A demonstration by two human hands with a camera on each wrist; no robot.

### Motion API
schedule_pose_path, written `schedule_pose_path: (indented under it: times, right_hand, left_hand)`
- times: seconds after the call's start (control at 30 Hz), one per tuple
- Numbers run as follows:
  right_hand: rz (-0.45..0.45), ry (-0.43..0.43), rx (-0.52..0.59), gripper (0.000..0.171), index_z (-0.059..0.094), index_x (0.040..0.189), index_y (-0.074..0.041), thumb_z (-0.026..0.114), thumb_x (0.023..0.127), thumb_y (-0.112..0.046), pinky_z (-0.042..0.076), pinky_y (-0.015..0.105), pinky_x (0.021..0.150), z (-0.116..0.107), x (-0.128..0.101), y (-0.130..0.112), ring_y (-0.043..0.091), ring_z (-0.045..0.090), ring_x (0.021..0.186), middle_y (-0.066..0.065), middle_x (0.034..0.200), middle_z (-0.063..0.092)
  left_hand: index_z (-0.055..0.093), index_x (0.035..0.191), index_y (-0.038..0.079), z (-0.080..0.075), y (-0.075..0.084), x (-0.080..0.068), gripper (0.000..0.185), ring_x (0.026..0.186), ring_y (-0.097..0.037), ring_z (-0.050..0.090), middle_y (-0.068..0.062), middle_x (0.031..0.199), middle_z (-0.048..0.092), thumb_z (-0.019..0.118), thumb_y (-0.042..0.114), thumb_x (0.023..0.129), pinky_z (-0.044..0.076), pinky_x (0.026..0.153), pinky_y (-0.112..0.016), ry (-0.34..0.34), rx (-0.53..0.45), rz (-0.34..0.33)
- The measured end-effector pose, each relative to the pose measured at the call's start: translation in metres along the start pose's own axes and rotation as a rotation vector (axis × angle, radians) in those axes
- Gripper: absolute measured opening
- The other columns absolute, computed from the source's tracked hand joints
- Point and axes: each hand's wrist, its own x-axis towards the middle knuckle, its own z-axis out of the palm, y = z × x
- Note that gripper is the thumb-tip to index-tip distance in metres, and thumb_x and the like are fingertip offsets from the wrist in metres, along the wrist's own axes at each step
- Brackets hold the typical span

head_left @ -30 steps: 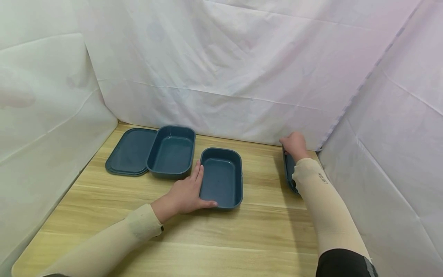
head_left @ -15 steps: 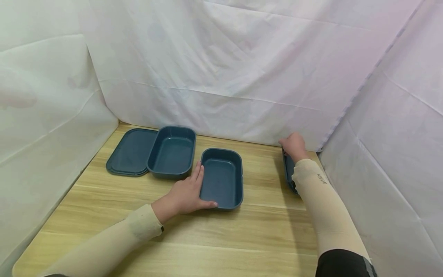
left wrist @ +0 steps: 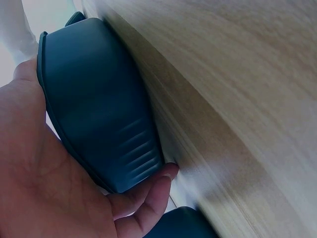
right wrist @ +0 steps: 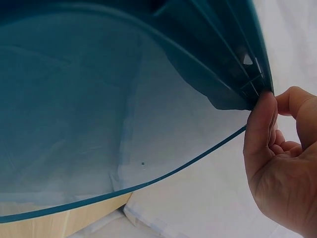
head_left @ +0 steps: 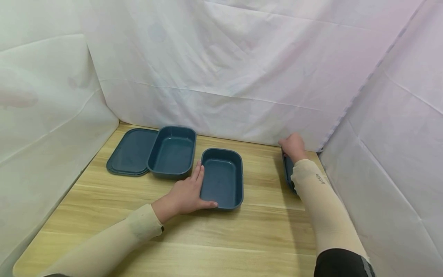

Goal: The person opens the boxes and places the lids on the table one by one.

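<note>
My left hand [head_left: 187, 194] rests against the left side of a dark blue rectangular container [head_left: 221, 179] in the middle of the wooden table [head_left: 242, 238]. Its fingers lie straight along the rim and the thumb runs along the front wall. In the left wrist view the palm [left wrist: 44, 188] presses on the container's wall [left wrist: 99, 109]. My right hand [head_left: 293, 146] is at the far right corner on a dark blue lid [head_left: 287, 169], mostly hidden under my forearm. In the right wrist view the thumb [right wrist: 260, 124] pinches the glossy lid's [right wrist: 99, 99] rim, fingers curled behind.
A second blue container [head_left: 172, 151] stands at the back left, overlapping a flat blue lid [head_left: 129, 152] lying beside it. White cloth walls [head_left: 225, 77] close in the table at the back, left and right. Bare wood lies in front of the hands.
My right hand and forearm have edged slightly to the left with the lid. The left hand and the containers have not moved.
</note>
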Motion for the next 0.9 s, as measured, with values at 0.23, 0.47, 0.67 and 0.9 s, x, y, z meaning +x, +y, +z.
schedule_pose_path:
  times: [0.23,0.47,0.67,0.9]
  right_hand:
    - [0.007,0.009,-0.004,0.045,0.048,0.065,-0.015,0.063,0.107,-0.018,0.059,0.037,0.058,0.0037,-0.0008,-0.0006,0.024,0.07,0.056,0.003,0.054,0.055]
    - [0.013,0.003,0.005,0.042,0.048,0.067,-0.014,0.062,0.107,-0.017,0.059,0.037,0.058,0.0055,0.0007,0.0004,0.025,0.07,0.056,0.002,0.055,0.052]
    - [0.021,-0.004,0.01,0.041,0.049,0.068,-0.013,0.062,0.106,-0.015,0.061,0.037,0.058,0.0068,0.0013,0.0017,0.025,0.069,0.057,0.002,0.056,0.052]
    - [0.019,-0.018,0.006,0.042,0.048,0.065,-0.015,0.062,0.104,-0.013,0.061,0.038,0.058,0.009,0.0033,0.0039,0.026,0.07,0.056,0.001,0.054,0.049]
  left_hand:
    - [0.013,0.175,-0.003,-0.0003,0.0003,-0.0006,0.145,0.14,-0.04,0.062,-0.021,0.183,-0.002,0.065,0.096,0.083,0.061,0.07,-0.042,0.009,-0.006,0.001]
    - [0.013,0.175,-0.003,-0.0011,0.001,-0.0011,0.145,0.139,-0.039,0.063,-0.021,0.183,-0.001,0.065,0.096,0.083,0.059,0.067,-0.039,0.012,0.003,0.002]
    - [0.013,0.175,-0.002,-0.0016,0.0015,-0.0013,0.144,0.139,-0.039,0.064,-0.021,0.184,-0.001,0.065,0.096,0.083,0.058,0.067,-0.039,0.008,0.001,0.002]
    - [0.012,0.175,-0.003,-0.0025,0.0018,-0.0012,0.145,0.138,-0.039,0.064,-0.022,0.184,-0.001,0.064,0.096,0.083,0.058,0.066,-0.038,0.004,0.003,0.0]
